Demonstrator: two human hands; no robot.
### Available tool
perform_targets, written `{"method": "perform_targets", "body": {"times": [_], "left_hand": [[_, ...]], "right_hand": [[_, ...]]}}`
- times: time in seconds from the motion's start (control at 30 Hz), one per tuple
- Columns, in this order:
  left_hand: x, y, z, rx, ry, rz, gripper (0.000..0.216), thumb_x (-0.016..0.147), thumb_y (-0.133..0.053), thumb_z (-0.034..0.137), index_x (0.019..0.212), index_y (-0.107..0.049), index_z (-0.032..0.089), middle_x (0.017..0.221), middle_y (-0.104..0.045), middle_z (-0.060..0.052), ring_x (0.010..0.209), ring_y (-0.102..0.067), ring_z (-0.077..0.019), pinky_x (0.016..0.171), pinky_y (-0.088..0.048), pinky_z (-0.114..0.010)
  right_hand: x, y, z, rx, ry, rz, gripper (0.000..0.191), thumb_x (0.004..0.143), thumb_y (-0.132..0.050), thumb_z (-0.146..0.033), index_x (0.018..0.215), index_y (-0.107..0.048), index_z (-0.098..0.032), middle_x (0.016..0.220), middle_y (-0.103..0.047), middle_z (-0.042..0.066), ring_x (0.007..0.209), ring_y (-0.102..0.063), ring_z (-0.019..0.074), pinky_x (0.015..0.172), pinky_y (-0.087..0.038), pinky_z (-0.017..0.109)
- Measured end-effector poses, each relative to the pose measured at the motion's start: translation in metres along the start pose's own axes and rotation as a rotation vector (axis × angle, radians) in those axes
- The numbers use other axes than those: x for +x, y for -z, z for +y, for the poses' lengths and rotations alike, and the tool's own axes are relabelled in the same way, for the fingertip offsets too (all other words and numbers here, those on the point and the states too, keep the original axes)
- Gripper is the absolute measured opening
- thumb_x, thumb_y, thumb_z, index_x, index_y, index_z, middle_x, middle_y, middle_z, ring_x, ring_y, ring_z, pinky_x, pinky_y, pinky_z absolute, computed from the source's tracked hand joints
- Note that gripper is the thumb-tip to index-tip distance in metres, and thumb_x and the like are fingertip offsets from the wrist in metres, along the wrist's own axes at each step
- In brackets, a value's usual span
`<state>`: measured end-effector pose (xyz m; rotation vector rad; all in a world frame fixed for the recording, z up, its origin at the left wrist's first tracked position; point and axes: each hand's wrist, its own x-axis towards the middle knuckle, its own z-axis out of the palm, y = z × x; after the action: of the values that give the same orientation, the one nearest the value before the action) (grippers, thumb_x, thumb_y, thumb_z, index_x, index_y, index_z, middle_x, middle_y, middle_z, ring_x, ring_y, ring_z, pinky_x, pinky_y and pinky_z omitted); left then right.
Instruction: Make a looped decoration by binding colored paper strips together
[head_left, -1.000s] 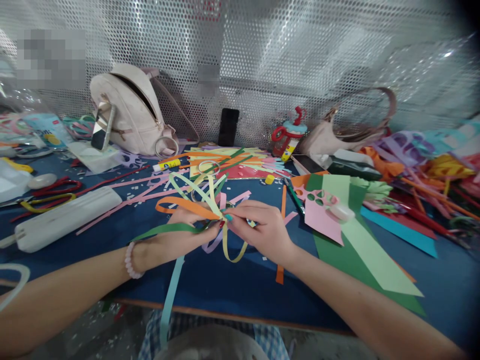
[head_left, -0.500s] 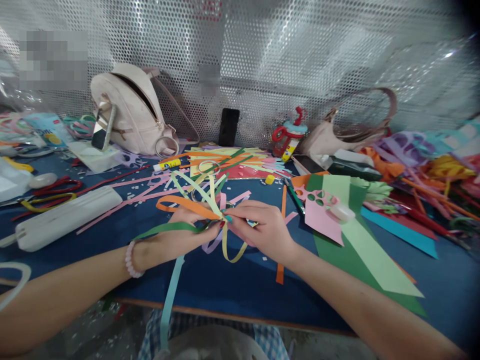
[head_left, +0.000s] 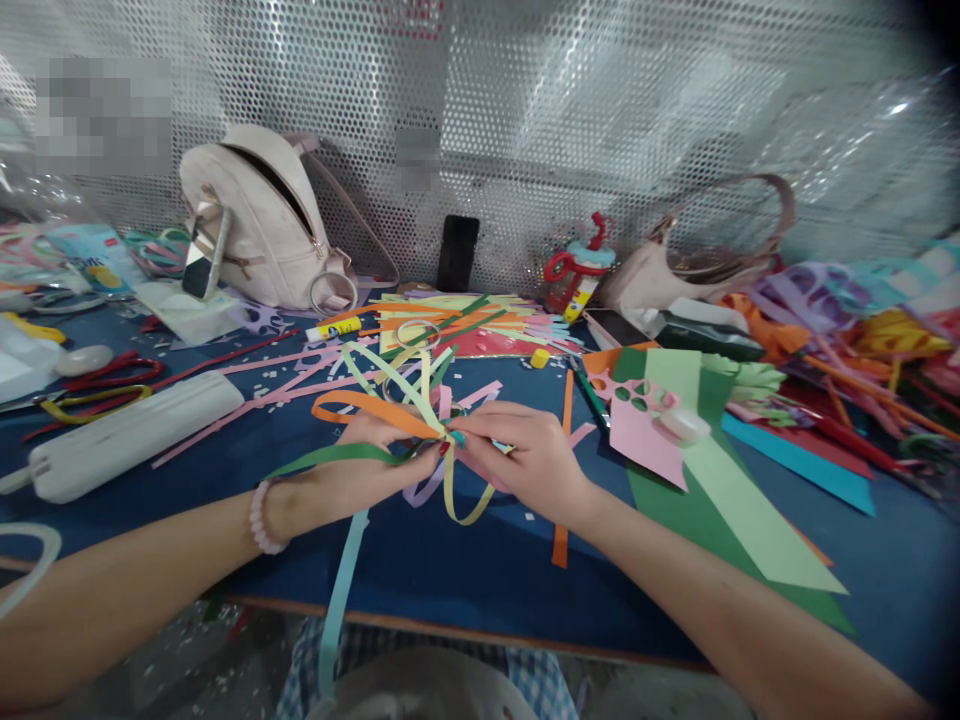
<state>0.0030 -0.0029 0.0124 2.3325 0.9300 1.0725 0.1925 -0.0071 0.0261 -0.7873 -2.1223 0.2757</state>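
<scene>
Both my hands meet over the front middle of the table around a bundle of looped paper strips. My left hand [head_left: 375, 455], with a beaded bracelet [head_left: 264, 517] at its wrist, pinches the strips where they come together. From the left side of that join spread an orange strip [head_left: 367, 408], a green strip [head_left: 322, 457] and pale green loops. My right hand [head_left: 529, 450] has thumb and forefinger closed at the same join. Below it hang a yellow loop [head_left: 465, 520] and a lilac loop [head_left: 426, 492]. A light blue strip [head_left: 345, 590] drops past the table edge.
Behind the hands lie many coloured strips [head_left: 465, 325] and a glue stick [head_left: 334, 329]. Scissors [head_left: 97, 398] and a white power strip [head_left: 142, 435] are on the left. Green paper sheets [head_left: 667, 520] lie right. A backpack [head_left: 262, 230], phone [head_left: 458, 255] and red cup [head_left: 574, 275] stand at the back.
</scene>
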Motion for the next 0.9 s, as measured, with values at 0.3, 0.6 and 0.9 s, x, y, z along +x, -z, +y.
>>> {"method": "perform_targets", "body": {"times": [0.3,0.6,0.9], "left_hand": [[0.0,0.0006,-0.0025,0.012,-0.026,-0.029,0.014,0.083,-0.051,0.018,0.072,-0.061,0.016,0.068,-0.065,0.0,0.067,-0.062,-0.0145,0.064,-0.05,-0.023],[-0.0039,-0.0046,-0.0014,-0.028,0.016,-0.015,0.02,0.083,-0.051,0.019,0.064,-0.057,0.019,0.064,-0.064,0.0,0.065,-0.064,-0.0149,0.065,-0.054,-0.026],[-0.0009,-0.0022,0.0036,-0.024,-0.044,0.049,0.011,0.079,-0.053,0.015,0.071,-0.059,0.017,0.07,-0.063,-0.001,0.066,-0.062,-0.0149,0.063,-0.052,-0.026]], "right_hand": [[0.0012,0.0017,0.0003,0.046,-0.054,-0.029,0.016,0.082,-0.052,-0.011,0.084,-0.068,-0.016,0.074,-0.068,0.004,0.068,-0.062,0.0117,0.061,-0.048,0.021],[-0.0015,-0.002,-0.0033,0.04,-0.125,-0.048,0.009,0.08,-0.056,-0.014,0.087,-0.062,-0.018,0.073,-0.063,0.001,0.064,-0.058,0.0107,0.058,-0.047,0.021],[-0.0028,-0.0014,0.0017,0.032,0.116,0.104,0.014,0.084,-0.053,-0.013,0.086,-0.066,-0.017,0.084,-0.065,0.006,0.077,-0.061,0.0131,0.069,-0.051,0.024]]}}
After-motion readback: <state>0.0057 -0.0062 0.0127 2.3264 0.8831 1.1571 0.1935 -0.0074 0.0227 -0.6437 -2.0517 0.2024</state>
